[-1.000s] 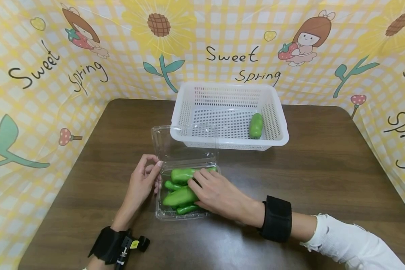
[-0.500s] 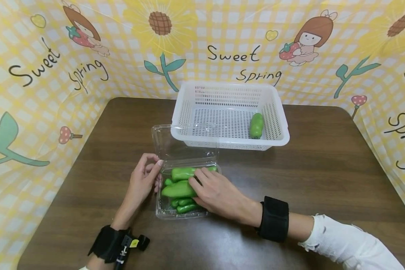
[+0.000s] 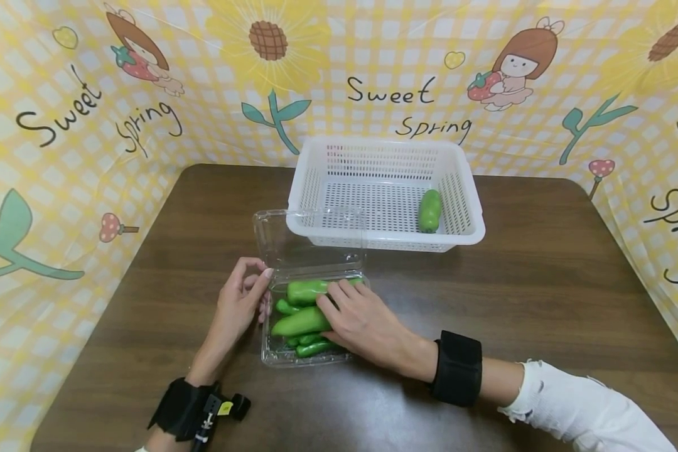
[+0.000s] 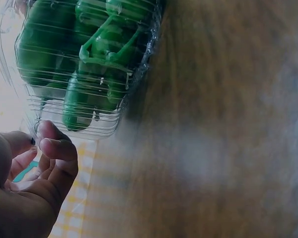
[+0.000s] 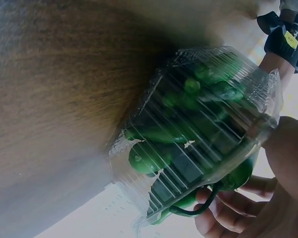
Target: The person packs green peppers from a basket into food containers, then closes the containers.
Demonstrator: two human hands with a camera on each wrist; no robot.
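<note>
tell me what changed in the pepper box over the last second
The right hand closed its fingers round a large green pepper in the clear clamshell box and raised it a little above the other peppers; it now grips it. The left hand stayed holding the box's left edge. The white basket, the single pepper in the basket and the open lid kept their places.

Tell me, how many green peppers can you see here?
At least 6: one lies in the white basket at, and about five sit in the clear box, one under the right hand. More may be hidden beneath.
</note>
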